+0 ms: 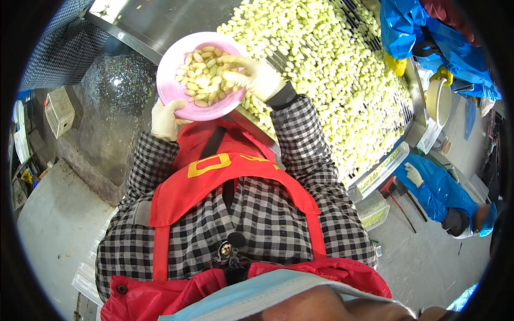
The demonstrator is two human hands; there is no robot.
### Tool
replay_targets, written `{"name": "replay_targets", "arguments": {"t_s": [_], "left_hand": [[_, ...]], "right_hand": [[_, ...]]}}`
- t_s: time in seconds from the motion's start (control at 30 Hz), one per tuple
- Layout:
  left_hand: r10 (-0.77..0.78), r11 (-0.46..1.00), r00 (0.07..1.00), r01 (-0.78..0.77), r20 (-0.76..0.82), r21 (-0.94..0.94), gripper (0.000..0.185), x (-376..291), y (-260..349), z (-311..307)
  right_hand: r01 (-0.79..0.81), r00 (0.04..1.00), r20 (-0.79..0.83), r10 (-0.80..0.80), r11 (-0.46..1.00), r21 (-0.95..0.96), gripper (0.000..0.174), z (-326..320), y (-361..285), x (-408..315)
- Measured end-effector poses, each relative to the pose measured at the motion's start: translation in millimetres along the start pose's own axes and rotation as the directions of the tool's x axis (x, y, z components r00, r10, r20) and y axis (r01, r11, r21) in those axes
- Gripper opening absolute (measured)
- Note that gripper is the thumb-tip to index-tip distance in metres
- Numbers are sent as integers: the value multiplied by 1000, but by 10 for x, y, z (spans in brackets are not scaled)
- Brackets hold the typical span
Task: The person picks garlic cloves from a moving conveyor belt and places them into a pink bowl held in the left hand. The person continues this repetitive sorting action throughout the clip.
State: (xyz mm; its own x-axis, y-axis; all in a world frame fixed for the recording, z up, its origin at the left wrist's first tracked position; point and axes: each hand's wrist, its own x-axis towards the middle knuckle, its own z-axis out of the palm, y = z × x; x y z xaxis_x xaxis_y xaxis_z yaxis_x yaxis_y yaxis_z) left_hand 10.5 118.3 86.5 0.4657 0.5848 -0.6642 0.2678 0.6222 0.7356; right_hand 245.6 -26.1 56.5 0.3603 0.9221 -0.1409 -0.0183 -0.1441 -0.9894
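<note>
My left hand [168, 119], in a pale glove, grips the near left rim of a pink plastic bowl [168, 86]. Oval, grape-like green and yellowish fruits [202, 82] lie in the bowl, some of them browner. Over the bowl's right side is my right hand [253, 77], also gloved, its fingers spread and reaching among the fruits; whether it pinches one cannot be told. Many pale green fruits of the same shape [321, 92] cover a slatted metal conveyor to the right of the bowl.
A steel sheet edge [128, 42] runs behind the bowl. A white perforated tray [383, 170] and a clear plastic bin [373, 210] stand right of the conveyor. People in blue aprons [437, 192] are at the right; a checked sleeve [60, 48] shows upper left. A crate [60, 112] sits left.
</note>
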Motion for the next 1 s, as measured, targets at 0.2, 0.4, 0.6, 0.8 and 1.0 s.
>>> {"name": "replay_targets", "arguments": {"t_s": [0.2, 0.4, 0.6, 0.8, 1.0], "left_hand": [[15, 1000, 999, -14, -46, 18, 55, -100, -32, -98], [20, 998, 996, -25, -85, -62, 58, -93, -66, -119], [24, 998, 995, -30, -96, -54, 58, -92, -39, -123], [27, 999, 995, -31, -93, -38, 57, -98, 31, -81], [49, 998, 996, -52, -73, -34, 56, -92, 71, -58]], "right_hand": [[-330, 783, -609, -127, 746, -579, 35, -511, 506, 785], [-497, 845, -532, 61, 457, -737, 35, -527, 888, 1397], [-475, 880, -439, 182, 385, -792, 25, -637, 1016, 1436], [-592, 766, -553, 328, 696, -406, 22, -866, 676, 1022], [-161, 985, -49, 166, 983, 87, 36, -625, 129, 523]]}}
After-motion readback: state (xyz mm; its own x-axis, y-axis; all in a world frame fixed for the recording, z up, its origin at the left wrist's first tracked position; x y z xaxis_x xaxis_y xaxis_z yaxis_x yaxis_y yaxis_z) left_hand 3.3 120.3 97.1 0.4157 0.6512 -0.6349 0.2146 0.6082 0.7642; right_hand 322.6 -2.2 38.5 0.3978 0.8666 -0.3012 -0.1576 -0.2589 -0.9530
